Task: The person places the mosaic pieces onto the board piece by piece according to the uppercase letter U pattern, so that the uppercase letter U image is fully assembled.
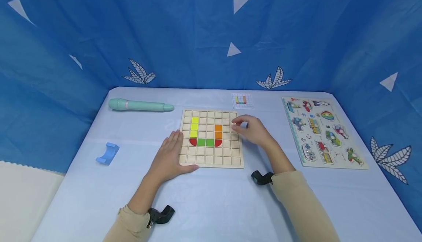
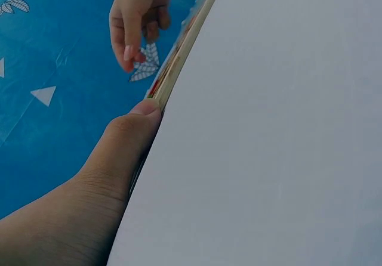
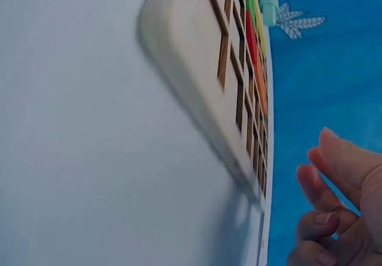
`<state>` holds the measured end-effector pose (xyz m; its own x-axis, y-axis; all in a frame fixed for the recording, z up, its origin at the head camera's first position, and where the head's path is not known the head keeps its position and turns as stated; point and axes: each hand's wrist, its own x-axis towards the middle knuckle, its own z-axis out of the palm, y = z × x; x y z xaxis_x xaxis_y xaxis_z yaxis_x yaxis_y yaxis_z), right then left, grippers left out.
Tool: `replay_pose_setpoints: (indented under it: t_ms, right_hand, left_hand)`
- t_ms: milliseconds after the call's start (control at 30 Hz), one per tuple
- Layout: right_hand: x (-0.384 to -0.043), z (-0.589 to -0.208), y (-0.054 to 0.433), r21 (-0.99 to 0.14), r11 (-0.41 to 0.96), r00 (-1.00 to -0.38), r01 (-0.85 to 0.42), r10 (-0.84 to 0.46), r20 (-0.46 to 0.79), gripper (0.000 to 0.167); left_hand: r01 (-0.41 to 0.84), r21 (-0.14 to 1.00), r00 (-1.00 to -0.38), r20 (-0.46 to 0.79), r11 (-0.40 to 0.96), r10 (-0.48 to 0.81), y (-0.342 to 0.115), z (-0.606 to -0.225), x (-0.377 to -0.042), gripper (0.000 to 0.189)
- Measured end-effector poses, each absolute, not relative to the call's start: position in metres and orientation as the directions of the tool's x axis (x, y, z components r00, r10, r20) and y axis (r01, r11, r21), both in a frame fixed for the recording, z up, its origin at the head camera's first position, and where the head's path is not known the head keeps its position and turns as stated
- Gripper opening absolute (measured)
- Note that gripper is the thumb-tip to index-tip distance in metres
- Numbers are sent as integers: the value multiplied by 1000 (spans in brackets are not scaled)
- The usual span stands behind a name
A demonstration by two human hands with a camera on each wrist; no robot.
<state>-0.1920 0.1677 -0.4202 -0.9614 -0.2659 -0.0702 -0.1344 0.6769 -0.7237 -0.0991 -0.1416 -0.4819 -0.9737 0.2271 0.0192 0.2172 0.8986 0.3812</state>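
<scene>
A wooden grid board [image 1: 227,160] lies flat in the middle of the table. Coloured pieces form a U on it: three yellow squares [image 1: 194,126], two green squares [image 1: 205,142], two orange squares [image 1: 218,131] and a red rounded piece [image 1: 193,142] at each lower corner. My left hand [image 1: 167,157] rests at the board's left edge, fingers straight; its thumb [image 2: 134,129] touches the near edge. Over the board's right edge hovers my right hand [image 1: 253,129]. In the right wrist view its loosely bent fingers [image 3: 334,194] show nothing between them.
A small pattern card [image 1: 243,106] with a similar U lies behind the board. On the right is a picture puzzle board [image 1: 339,163]. To the left lie a green microphone-shaped object [image 1: 141,105] and a blue curved piece [image 1: 108,154]. A blue curtain [image 1: 197,26] stands behind the table.
</scene>
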Motion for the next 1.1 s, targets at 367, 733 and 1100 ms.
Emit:
replay_pose_setpoints:
  t_ms: [367,733,1100]
  right_hand:
    - [-185,-431,217,-728,676,-977,-118,-209,-36,29]
    - [-182,-441,252,-719,694,-992,-39,-111,-54,31]
    - [-187,-447,264,-720,693,-993,-40,-106,-48,30]
  left_hand:
    - [218,383,-974,22,898,228,-142,-483,-99,131]
    - [212,384,-975,15,899,224,-142,-481,-97,129]
    - [215,374,-974,16,902,225,-141,-484,-99,129]
